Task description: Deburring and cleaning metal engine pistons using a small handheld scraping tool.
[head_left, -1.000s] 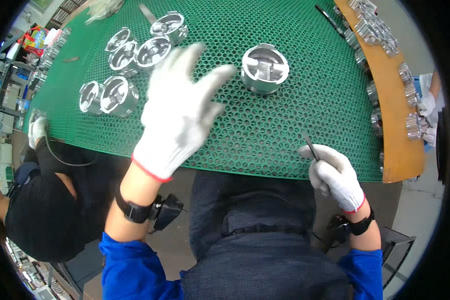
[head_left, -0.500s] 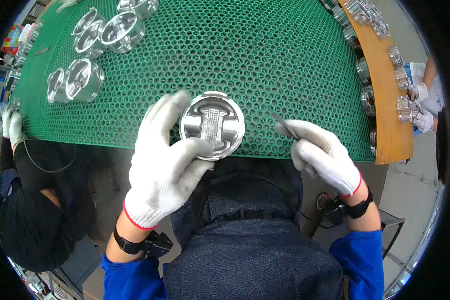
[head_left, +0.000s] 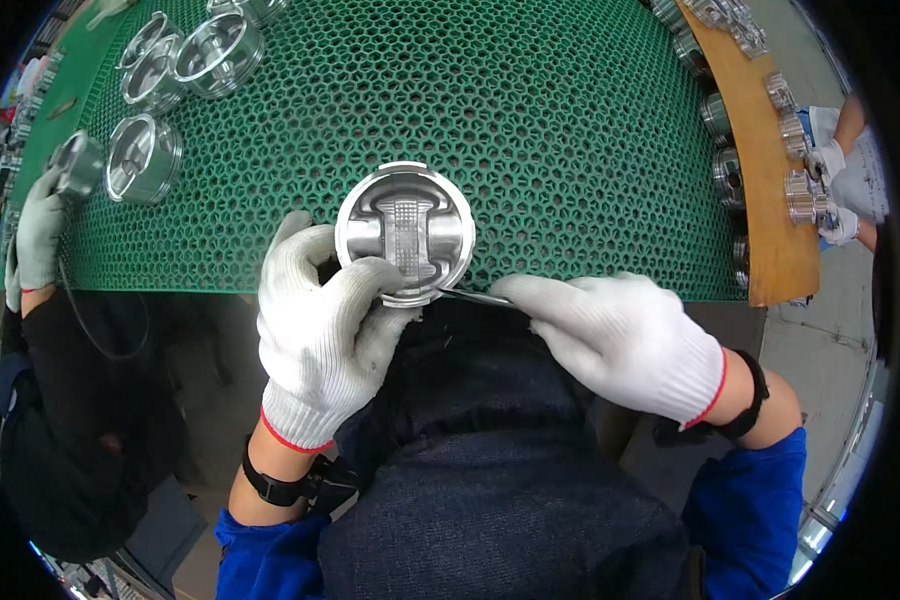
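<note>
White-gloved left hand (head_left: pixel 315 325) grips metal piston (head_left: pixel 405 232) by its lower-left side | piston at near edge of green mat (head_left: pixel 580 160), hollow side showing | right hand (head_left: pixel 620 340) pinches slim tool (head_left: pixel 478 297), tip at piston's lower rim

piston (head_left: pixel 407 232): shiny metal, gridded middle | tool (head_left: pixel 478 297): smooth metal | gloves (head_left: pixel 315 325): matt ribbed knit | mat (head_left: pixel 570 130): plastic-looking, perforated | board (head_left: pixel 762 180): smooth, wood-like | apron (head_left: pixel 500 520): matt woven cloth
</note>
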Action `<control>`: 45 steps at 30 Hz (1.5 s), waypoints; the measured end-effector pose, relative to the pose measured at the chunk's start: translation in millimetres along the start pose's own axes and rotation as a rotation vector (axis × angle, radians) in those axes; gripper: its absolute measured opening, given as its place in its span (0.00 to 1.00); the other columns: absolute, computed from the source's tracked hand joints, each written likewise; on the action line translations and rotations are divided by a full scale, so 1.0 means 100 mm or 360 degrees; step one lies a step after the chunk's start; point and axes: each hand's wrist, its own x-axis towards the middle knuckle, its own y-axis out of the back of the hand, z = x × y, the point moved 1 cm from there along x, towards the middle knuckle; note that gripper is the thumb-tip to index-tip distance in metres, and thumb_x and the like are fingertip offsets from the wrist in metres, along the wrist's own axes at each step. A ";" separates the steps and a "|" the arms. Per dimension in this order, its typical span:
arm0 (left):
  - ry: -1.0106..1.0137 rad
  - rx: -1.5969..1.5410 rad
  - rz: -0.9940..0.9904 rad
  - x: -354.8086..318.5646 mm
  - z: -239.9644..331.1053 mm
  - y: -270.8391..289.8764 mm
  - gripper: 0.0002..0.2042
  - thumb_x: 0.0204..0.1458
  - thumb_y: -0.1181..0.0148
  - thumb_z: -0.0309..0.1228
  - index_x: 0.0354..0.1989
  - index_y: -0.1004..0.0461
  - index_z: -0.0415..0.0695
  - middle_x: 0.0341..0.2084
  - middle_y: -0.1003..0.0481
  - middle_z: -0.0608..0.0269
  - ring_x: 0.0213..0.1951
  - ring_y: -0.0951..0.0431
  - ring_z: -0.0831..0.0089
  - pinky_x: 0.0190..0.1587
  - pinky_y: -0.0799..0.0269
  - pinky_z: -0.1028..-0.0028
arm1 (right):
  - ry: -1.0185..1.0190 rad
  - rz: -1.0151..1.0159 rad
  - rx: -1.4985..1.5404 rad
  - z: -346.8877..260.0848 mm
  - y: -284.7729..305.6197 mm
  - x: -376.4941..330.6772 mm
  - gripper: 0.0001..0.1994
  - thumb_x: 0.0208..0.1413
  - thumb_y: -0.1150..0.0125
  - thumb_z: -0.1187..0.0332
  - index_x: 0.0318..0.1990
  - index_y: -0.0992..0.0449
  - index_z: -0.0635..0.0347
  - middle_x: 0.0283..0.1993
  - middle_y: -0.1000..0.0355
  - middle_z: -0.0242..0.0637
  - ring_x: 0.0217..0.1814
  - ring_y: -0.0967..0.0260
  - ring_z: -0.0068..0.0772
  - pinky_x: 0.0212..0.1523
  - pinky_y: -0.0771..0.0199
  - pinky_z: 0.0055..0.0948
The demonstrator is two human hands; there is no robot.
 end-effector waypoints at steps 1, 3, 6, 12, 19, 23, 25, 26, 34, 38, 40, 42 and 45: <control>0.0019 -0.0004 0.0070 0.01 0.02 -0.02 0.12 0.42 0.27 0.34 0.36 0.20 0.47 0.40 0.26 0.54 0.46 0.26 0.54 0.60 0.32 0.51 | 0.0094 0.0082 0.0302 0.10 -0.13 0.01 0.19 0.64 0.48 0.64 0.61 0.26 0.47 0.27 0.24 0.39 0.28 0.22 0.36 0.30 0.20 0.37; 0.0041 -0.0002 0.0134 0.01 0.00 -0.04 0.13 0.41 0.26 0.36 0.35 0.19 0.49 0.37 0.25 0.57 0.45 0.25 0.54 0.61 0.32 0.46 | -0.0188 -0.0289 0.1074 0.10 -0.15 0.09 0.19 0.65 0.48 0.63 0.62 0.27 0.49 0.28 0.24 0.37 0.29 0.24 0.32 0.32 0.21 0.34; -0.0032 0.0000 0.0104 0.00 -0.06 0.01 0.14 0.41 0.26 0.36 0.38 0.18 0.50 0.37 0.26 0.57 0.43 0.25 0.54 0.61 0.32 0.46 | -0.0047 -0.0909 0.1702 -0.02 -0.15 0.10 0.22 0.65 0.46 0.65 0.65 0.28 0.57 0.42 0.22 0.35 0.33 0.29 0.22 0.37 0.25 0.25; -0.0057 0.0457 0.0087 0.21 -0.04 0.22 0.25 0.43 0.26 0.48 0.47 0.19 0.46 0.56 0.31 0.43 0.62 0.32 0.41 0.64 0.37 0.49 | -0.0367 0.0212 0.1615 0.17 0.28 -0.04 0.23 0.60 0.45 0.66 0.60 0.28 0.69 0.49 0.20 0.45 0.19 0.40 0.16 0.18 0.42 0.17; -0.0031 -0.0323 0.0009 0.32 -0.14 -0.02 0.32 0.33 0.23 0.28 0.54 0.23 0.48 0.56 0.29 0.46 0.57 0.27 0.46 0.59 0.30 0.57 | -0.0036 0.0460 0.0591 0.44 0.43 -0.13 0.18 0.61 0.46 0.73 0.59 0.23 0.58 0.43 0.18 0.38 0.29 0.26 0.26 0.33 0.25 0.23; -0.0038 -0.0159 -0.0076 0.23 -0.09 0.00 0.20 0.35 0.27 0.25 0.41 0.21 0.43 0.48 0.27 0.47 0.51 0.25 0.50 0.54 0.26 0.59 | 0.0210 0.0525 -0.0226 0.33 0.42 0.12 0.15 0.59 0.41 0.69 0.53 0.20 0.46 0.34 0.21 0.40 0.31 0.22 0.39 0.32 0.22 0.33; -0.0081 -0.0091 -0.0086 0.22 -0.09 0.02 0.19 0.35 0.27 0.26 0.40 0.21 0.42 0.46 0.27 0.47 0.50 0.25 0.50 0.54 0.26 0.58 | 0.0248 0.0536 -0.0554 0.27 0.44 0.26 0.12 0.60 0.41 0.68 0.51 0.21 0.43 0.26 0.25 0.35 0.28 0.23 0.41 0.28 0.22 0.36; -0.0127 -0.0022 -0.0097 0.21 -0.08 0.04 0.18 0.35 0.27 0.26 0.38 0.21 0.42 0.44 0.27 0.48 0.49 0.25 0.50 0.55 0.27 0.57 | 0.0244 0.0524 -0.0549 0.26 0.41 0.25 0.12 0.60 0.41 0.68 0.51 0.21 0.43 0.26 0.25 0.35 0.28 0.23 0.41 0.28 0.22 0.36; -0.0051 0.0002 -0.0053 0.23 -0.08 -0.02 0.16 0.35 0.24 0.35 0.33 0.20 0.47 0.41 0.26 0.53 0.48 0.25 0.49 0.52 0.27 0.55 | -0.0009 -0.0082 -0.0308 0.00 0.14 0.09 0.16 0.61 0.43 0.67 0.56 0.26 0.48 0.26 0.24 0.41 0.26 0.23 0.43 0.28 0.19 0.38; -0.0072 0.0007 -0.0015 0.21 -0.07 -0.03 0.16 0.35 0.23 0.36 0.33 0.19 0.47 0.41 0.26 0.53 0.47 0.25 0.49 0.48 0.26 0.56 | 0.0017 0.0037 0.0176 0.08 -0.07 0.04 0.17 0.63 0.46 0.66 0.58 0.27 0.50 0.28 0.24 0.44 0.28 0.22 0.46 0.29 0.20 0.42; -0.0097 0.0018 0.0015 0.20 -0.05 -0.01 0.16 0.36 0.23 0.36 0.33 0.20 0.47 0.40 0.26 0.53 0.47 0.25 0.49 0.48 0.26 0.57 | 0.0119 0.0128 0.0564 0.13 -0.13 0.11 0.18 0.64 0.47 0.65 0.60 0.26 0.50 0.31 0.22 0.45 0.31 0.21 0.41 0.34 0.20 0.38; -0.0037 -0.0103 0.0063 0.21 -0.06 -0.04 0.15 0.37 0.23 0.34 0.33 0.20 0.47 0.40 0.26 0.53 0.46 0.25 0.48 0.47 0.26 0.57 | -0.0467 -0.0750 0.1745 0.06 -0.07 0.18 0.19 0.64 0.47 0.63 0.62 0.26 0.49 0.39 0.20 0.43 0.36 0.21 0.34 0.40 0.21 0.35; -0.0182 0.0001 0.0135 0.29 -0.12 -0.08 0.14 0.37 0.24 0.30 0.35 0.19 0.47 0.41 0.26 0.52 0.46 0.24 0.49 0.48 0.26 0.57 | 0.0397 -0.0548 0.1386 -0.04 -0.18 0.13 0.21 0.65 0.47 0.61 0.63 0.27 0.55 0.50 0.20 0.43 0.46 0.20 0.39 0.52 0.22 0.34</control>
